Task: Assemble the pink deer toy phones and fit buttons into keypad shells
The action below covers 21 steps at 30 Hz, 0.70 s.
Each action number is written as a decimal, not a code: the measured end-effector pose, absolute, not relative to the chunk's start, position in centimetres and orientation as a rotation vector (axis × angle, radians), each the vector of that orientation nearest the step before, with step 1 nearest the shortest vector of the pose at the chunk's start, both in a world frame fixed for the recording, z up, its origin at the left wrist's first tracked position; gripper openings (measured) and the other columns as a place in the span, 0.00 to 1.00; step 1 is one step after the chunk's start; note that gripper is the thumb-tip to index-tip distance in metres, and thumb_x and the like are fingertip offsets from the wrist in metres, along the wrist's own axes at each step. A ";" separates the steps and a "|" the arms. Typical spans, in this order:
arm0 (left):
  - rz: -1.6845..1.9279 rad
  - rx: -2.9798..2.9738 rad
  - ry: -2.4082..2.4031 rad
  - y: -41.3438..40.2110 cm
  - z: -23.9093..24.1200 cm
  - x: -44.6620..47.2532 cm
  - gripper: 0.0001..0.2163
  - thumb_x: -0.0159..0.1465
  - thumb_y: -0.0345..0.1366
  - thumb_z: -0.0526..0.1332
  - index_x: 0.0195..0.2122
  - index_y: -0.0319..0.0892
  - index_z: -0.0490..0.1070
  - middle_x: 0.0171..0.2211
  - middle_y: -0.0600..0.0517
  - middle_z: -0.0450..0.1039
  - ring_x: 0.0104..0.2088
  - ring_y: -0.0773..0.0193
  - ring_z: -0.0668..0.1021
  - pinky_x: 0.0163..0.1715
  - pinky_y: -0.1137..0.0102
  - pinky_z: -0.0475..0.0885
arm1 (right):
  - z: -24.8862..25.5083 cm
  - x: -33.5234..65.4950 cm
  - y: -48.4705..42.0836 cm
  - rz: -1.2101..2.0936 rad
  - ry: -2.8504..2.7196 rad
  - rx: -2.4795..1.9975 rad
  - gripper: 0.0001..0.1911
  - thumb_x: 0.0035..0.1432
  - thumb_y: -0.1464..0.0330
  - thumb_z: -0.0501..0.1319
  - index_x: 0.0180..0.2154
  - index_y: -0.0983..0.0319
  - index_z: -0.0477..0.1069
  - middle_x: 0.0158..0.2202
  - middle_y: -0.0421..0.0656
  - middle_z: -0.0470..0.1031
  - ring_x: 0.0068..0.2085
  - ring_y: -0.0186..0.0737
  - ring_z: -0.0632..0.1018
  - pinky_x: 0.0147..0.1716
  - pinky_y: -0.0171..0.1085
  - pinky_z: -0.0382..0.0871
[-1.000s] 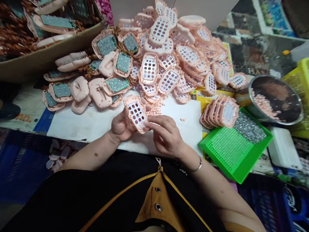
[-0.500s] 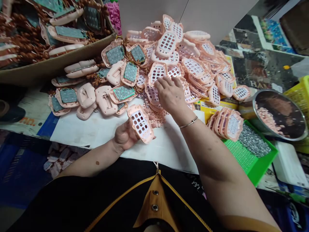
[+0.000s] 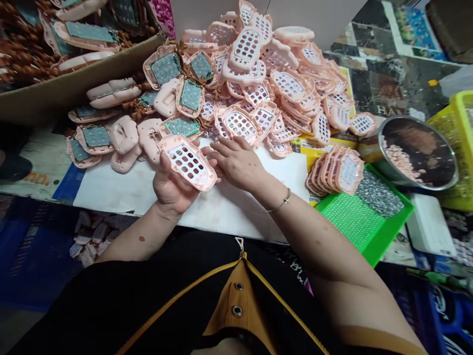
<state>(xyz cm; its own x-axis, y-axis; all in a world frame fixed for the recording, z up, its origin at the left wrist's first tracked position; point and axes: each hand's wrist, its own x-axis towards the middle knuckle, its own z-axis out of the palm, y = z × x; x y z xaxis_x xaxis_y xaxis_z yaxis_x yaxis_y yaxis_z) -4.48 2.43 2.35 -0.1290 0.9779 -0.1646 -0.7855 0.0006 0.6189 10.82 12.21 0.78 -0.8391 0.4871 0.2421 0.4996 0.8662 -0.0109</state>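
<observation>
My left hand grips a pink plastic toy-phone shell with rows of button holes, held above the white sheet. My right hand lies palm down just right of that shell, fingers stretched toward it over small loose pink buttons that it largely hides. A large heap of similar pink shells rises behind both hands. Left of the heap lie shells fitted with green circuit boards.
A green perforated tray with small metal screws sits at right, a stack of shells leaning on it. A steel bowl holds pink buttons. A cardboard box of assembled pieces stands back left. A yellow basket is far right.
My right hand reached into the heap, then came back down beside the held shell. My left hand lifted the shell up and to the left.
</observation>
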 end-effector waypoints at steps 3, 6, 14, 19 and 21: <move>1.541 0.336 0.677 2.0 2.5 -4.6 0.27 0.61 0.60 0.61 0.51 0.43 0.74 0.46 0.43 0.81 0.54 0.40 0.80 0.46 0.48 0.80 | 0.9 10.0 14.1 -0.145 -2.839 -0.761 0.16 0.72 0.68 0.49 0.47 0.60 0.75 0.53 0.46 0.80 0.64 0.48 0.70 0.65 0.54 0.60; 1.496 0.309 0.653 1.6 2.0 -5.1 0.29 0.60 0.59 0.63 0.53 0.43 0.73 0.48 0.42 0.81 0.53 0.40 0.81 0.44 0.48 0.81 | 0.8 11.1 16.0 -0.201 -2.743 -0.946 0.16 0.70 0.72 0.49 0.44 0.60 0.75 0.47 0.47 0.81 0.62 0.52 0.71 0.65 0.60 0.57; 1.418 0.234 0.587 1.8 0.5 -5.4 0.34 0.53 0.52 0.73 0.58 0.43 0.71 0.46 0.45 0.82 0.41 0.47 0.85 0.34 0.55 0.84 | 0.2 9.7 17.1 -0.120 -2.602 -1.177 0.15 0.68 0.64 0.53 0.37 0.63 0.76 0.47 0.55 0.79 0.56 0.57 0.72 0.57 0.57 0.65; 1.366 0.259 0.574 1.7 0.4 -5.3 0.36 0.51 0.53 0.74 0.59 0.43 0.71 0.48 0.44 0.81 0.43 0.46 0.84 0.35 0.55 0.83 | 0.0 7.4 18.0 -0.029 -2.562 -1.320 0.11 0.65 0.68 0.56 0.38 0.66 0.75 0.51 0.59 0.75 0.61 0.62 0.69 0.61 0.62 0.61; 1.371 0.263 0.588 1.6 0.3 -5.4 0.34 0.52 0.53 0.73 0.57 0.41 0.72 0.49 0.43 0.81 0.45 0.45 0.84 0.35 0.54 0.83 | 0.2 7.9 18.1 0.002 -2.597 -1.289 0.11 0.65 0.72 0.53 0.38 0.65 0.75 0.48 0.57 0.76 0.61 0.61 0.69 0.63 0.63 0.58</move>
<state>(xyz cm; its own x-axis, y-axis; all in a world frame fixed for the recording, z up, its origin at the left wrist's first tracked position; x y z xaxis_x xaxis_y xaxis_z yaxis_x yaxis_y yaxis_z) -5.41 1.57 0.34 0.0846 0.9673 -0.2390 -0.8402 0.1982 0.5047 7.94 18.14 0.24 -0.5809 0.7853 0.2143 0.7849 0.6101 -0.1081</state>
